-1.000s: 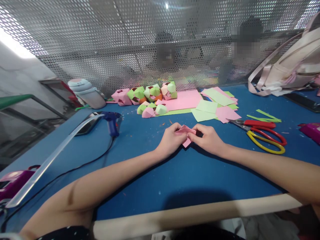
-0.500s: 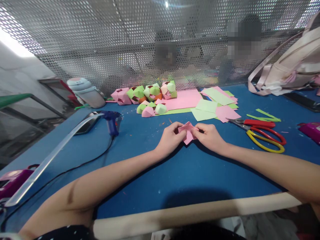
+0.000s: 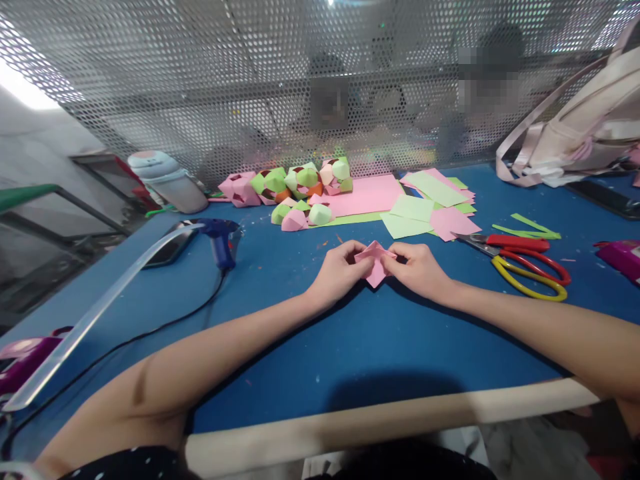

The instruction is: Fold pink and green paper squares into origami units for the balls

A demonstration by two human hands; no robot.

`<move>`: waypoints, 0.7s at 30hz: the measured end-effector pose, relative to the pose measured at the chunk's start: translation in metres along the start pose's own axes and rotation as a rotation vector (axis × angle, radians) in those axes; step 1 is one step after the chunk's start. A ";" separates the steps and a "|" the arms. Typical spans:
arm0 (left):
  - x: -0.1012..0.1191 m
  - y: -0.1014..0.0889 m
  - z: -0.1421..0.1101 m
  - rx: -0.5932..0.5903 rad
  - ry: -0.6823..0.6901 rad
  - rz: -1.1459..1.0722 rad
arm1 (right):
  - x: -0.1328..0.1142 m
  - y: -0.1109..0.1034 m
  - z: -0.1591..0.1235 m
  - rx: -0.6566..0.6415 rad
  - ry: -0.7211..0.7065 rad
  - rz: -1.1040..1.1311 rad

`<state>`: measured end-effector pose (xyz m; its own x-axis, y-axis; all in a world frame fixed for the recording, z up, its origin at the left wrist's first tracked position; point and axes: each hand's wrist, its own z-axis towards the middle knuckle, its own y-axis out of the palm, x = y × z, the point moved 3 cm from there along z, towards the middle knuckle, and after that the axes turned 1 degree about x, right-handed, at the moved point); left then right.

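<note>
A folded piece of pink paper (image 3: 376, 261) is held just above the blue table (image 3: 380, 333), its creased faces turned up. My left hand (image 3: 345, 267) pinches its left side between thumb and fingers. On the opposite side, my right hand (image 3: 415, 268) grips the paper in the same way, thumb on top. Beyond my hands stand folded paper shapes: a pink one (image 3: 240, 189), a green one (image 3: 271, 184) and others in mixed colours. Smaller folded pieces (image 3: 295, 220) lie in front of them.
To the right are scissors (image 3: 530, 277) with red and yellow handles, and green strips (image 3: 530, 230). Cut paper sheets (image 3: 410, 215) lie at the back. On the left, a blue glue gun (image 3: 223, 243) has a long glue stick (image 3: 100, 320) and a cord. A bottle (image 3: 167, 183) stands behind it.
The whole view has shifted slightly. Both hands keep their hold on the pink paper, which looks nearly the same, with its top folds spread a little differently.
</note>
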<state>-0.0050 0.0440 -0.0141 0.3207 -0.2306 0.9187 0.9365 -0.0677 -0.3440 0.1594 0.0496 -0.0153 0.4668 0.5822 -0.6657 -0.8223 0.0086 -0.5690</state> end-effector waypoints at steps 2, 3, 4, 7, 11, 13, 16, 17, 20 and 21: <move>-0.001 0.000 0.000 0.013 0.053 0.104 | -0.002 0.000 -0.001 0.013 -0.056 -0.061; -0.002 -0.001 0.000 0.025 0.077 0.143 | -0.003 0.001 -0.002 0.018 -0.077 -0.091; -0.002 -0.001 0.000 0.038 0.093 0.168 | -0.004 0.001 -0.002 0.021 -0.090 -0.116; -0.003 -0.001 -0.001 0.069 0.102 0.195 | -0.004 0.002 -0.002 0.001 -0.121 -0.140; -0.002 0.000 -0.003 0.034 0.084 0.172 | -0.005 0.003 -0.003 -0.029 -0.200 -0.170; 0.000 0.001 -0.003 -0.010 0.088 0.160 | -0.004 0.003 -0.004 -0.038 -0.219 -0.192; 0.001 0.002 -0.004 -0.032 0.090 0.162 | -0.003 0.004 -0.005 -0.055 -0.227 -0.188; 0.000 0.001 -0.004 -0.023 0.090 0.164 | -0.003 0.003 -0.004 -0.050 -0.226 -0.178; 0.000 0.001 -0.004 -0.007 0.097 0.173 | -0.003 0.002 -0.004 -0.021 -0.228 -0.156; 0.000 0.001 -0.004 -0.011 0.098 0.178 | -0.004 0.002 -0.004 -0.015 -0.234 -0.154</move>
<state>-0.0045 0.0403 -0.0152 0.4650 -0.3333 0.8202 0.8647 -0.0276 -0.5015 0.1572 0.0444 -0.0156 0.4970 0.7467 -0.4421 -0.7416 0.1010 -0.6632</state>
